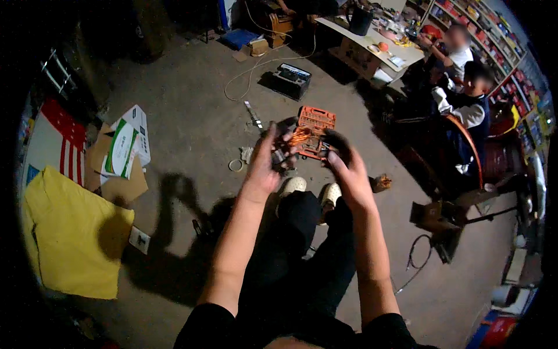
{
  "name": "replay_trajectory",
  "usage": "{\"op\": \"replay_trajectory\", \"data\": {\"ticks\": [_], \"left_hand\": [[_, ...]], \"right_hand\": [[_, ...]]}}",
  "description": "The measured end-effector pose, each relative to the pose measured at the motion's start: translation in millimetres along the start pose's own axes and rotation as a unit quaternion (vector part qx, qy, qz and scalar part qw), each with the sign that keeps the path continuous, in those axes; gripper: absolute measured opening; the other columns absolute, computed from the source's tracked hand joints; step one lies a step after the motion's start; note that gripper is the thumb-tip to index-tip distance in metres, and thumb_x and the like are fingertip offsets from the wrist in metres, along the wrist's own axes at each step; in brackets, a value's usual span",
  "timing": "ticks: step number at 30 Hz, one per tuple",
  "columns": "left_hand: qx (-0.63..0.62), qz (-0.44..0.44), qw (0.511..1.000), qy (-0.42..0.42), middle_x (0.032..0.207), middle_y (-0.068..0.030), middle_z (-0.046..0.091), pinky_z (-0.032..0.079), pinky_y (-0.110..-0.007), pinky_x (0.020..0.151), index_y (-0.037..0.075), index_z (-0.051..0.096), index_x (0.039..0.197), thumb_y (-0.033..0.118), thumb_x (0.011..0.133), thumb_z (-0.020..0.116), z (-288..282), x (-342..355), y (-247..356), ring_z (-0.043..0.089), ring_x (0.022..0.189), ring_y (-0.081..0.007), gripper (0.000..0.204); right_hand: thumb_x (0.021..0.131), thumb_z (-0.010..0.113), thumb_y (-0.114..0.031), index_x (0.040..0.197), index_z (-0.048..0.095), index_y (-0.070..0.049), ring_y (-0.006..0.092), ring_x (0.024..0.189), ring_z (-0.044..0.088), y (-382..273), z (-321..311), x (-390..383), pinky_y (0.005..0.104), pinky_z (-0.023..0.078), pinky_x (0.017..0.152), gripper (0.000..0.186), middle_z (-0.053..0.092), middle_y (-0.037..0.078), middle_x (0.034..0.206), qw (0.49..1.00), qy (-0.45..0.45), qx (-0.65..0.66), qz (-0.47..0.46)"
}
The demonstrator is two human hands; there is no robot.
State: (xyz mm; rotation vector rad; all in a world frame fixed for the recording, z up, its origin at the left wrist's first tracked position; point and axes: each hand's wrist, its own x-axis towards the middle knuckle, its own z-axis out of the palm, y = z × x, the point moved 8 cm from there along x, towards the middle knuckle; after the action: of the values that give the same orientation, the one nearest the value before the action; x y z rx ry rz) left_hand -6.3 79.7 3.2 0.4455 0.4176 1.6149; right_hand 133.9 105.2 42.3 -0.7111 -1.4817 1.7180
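My left hand (pixel 265 163) is raised over the floor, its fingers closed around a bundle of copper-orange wire (pixel 300 136). A dark part with a pale metal piece sits against the palm; its shape is hard to make out. My right hand (pixel 350 168) is held just to the right of the bundle, fingers curved and thumb apart, with nothing seen between them. Whether its fingertips touch the wire I cannot tell. The fingers of both hands look darkened. Beyond and partly behind the hands, an orange tool case (pixel 317 116) lies unfolded with tools in it.
Between my shoes (pixel 330 195) and a black box (pixel 292 80) lie a metal strip (pixel 253 114) and a ring (pixel 235 166). A copper-coloured bundle (pixel 382 183) rests to the right. Yellow cloth (pixel 75 232) and cartons (pixel 125 145) are left; two seated people and a table (pixel 372 43) are far right.
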Motion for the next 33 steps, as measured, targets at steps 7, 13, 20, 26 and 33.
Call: {"op": "replay_trajectory", "data": {"ticks": [7,13,20,26,33], "left_hand": [[0.063,-0.113,0.988,0.079,0.084,0.0007,0.06,0.039,-0.019,0.045,0.009,0.056,0.107,0.042,0.088,0.048,-49.7,113.8,-88.2,0.057,0.068,-0.0097,0.039],[0.15,-0.162,0.972,0.083,0.093,-0.0003,0.061,0.05,-0.027,0.056,0.009,0.055,0.11,0.044,0.087,0.048,-114.9,178.9,-149.8,0.057,0.078,-0.0106,0.043],[0.071,-0.23,0.962,0.128,0.113,-0.0012,0.057,0.045,-0.029,0.08,0.013,0.05,0.121,0.038,0.09,0.045,-218.3,209.4,-217.9,0.056,0.096,-0.0155,0.041],[-0.01,-0.173,0.965,0.196,0.098,-0.0065,0.058,0.048,-0.032,0.078,0.006,0.054,0.111,0.024,0.085,0.056,-276.8,222.8,-247.4,0.058,0.092,-0.0218,0.032],[0.119,-0.03,0.978,0.168,0.098,-0.0051,0.058,0.049,-0.032,0.076,0.01,0.056,0.106,0.023,0.085,0.057,-192.1,250.9,-180.5,0.057,0.089,-0.0173,0.025]], "right_hand": [[0.082,0.061,-0.024,0.111,0.048,-0.002,0.0125,0.078,0.053,109.8,-88.6,91.2,0.0259,0.044,0.065,0.039,0.056,0.005,0.095,0.941,0.086,0.269,0.188],[0.084,0.06,-0.022,0.095,0.055,-0.004,0.007,0.052,0.044,204.2,-173.4,123.1,0.0171,0.034,0.045,0.021,0.051,-0.001,0.069,0.921,0.196,0.256,0.22],[0.085,0.058,-0.015,0.092,0.056,-0.005,0.0109,0.07,0.049,209.8,-232.8,131.8,0.0217,0.043,0.064,0.012,0.054,0.002,0.078,0.848,0.299,0.43,0.078],[0.086,0.047,-0.012,0.093,0.055,-0.001,0.0222,0.091,0.057,193.0,-231.7,130.9,0.0359,0.046,0.086,0.015,0.06,0.012,0.095,0.83,0.342,0.426,0.113],[0.085,0.052,-0.016,0.102,0.053,-0.001,0.0217,0.095,0.053,230.3,-189.7,123.7,0.0339,0.043,0.083,0.022,0.057,0.009,0.099,0.908,0.264,0.219,0.242]]}}
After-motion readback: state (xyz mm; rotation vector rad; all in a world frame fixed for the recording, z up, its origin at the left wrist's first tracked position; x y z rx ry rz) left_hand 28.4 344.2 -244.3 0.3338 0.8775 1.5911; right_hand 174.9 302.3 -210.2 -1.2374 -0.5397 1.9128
